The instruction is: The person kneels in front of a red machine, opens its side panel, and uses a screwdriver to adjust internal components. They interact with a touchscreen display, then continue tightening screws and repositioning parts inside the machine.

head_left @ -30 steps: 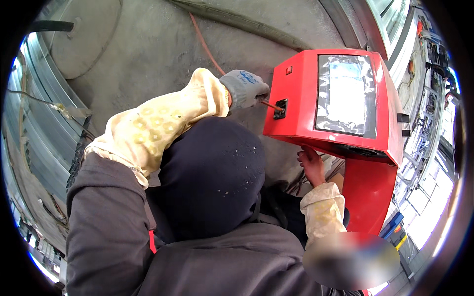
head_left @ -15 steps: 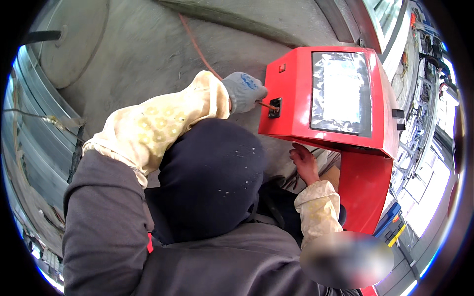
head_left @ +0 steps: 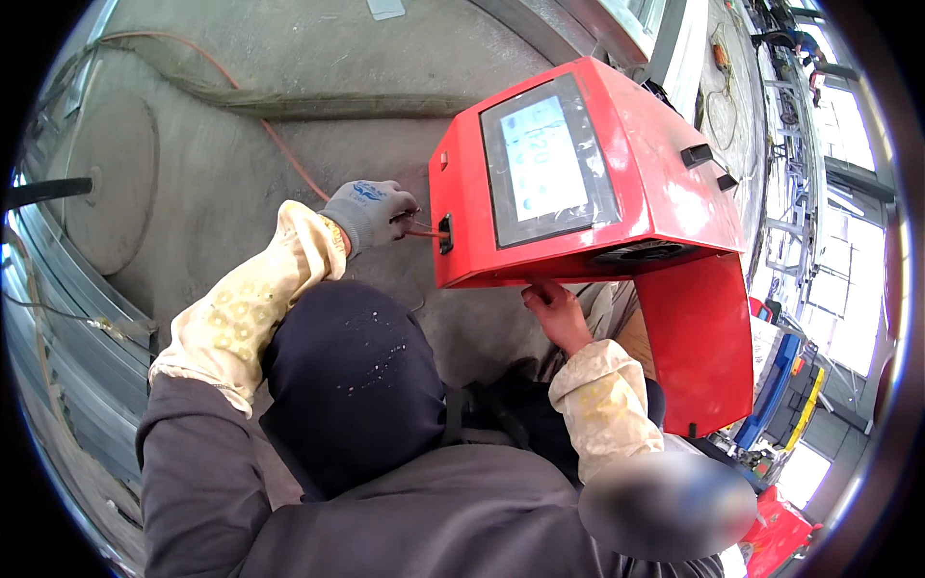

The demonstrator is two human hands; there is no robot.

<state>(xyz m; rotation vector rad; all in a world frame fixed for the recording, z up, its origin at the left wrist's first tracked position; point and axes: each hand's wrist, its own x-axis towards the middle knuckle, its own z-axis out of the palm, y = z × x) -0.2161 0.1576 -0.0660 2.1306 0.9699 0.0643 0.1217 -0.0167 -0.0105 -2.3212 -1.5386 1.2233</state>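
- Worker in a dark grey jacket (head_left: 414, 511) leans over one raised knee (head_left: 356, 395) in dark blue cloth flecked with white.
- Cream sleeve covers, left (head_left: 236, 332) and right (head_left: 609, 405), wrap both forearms.
- Right hand (head_left: 561, 316), bare, is bent at the lower edge of a red machine, fingers curled; their tips are partly hidden, so whether they hold anything cannot be told.
- Left hand (head_left: 379, 212), in a grey glove with a blue print, sits just outside the machine's side with fingers curled over an orange cable (head_left: 289, 154); how firmly they close on it cannot be told.
- Beyond the glove, the cable enters a black socket (head_left: 444, 241) in the side of the red machine (head_left: 679, 178), whose lit screen (head_left: 544, 159) tilts upward.
- Across the grey floor (head_left: 212, 183), the cable's other stretch crosses a long grey-green strip (head_left: 337, 106).
- At upper right, far off, another person (head_left: 798, 43) appears beside metal frames (head_left: 785, 178).
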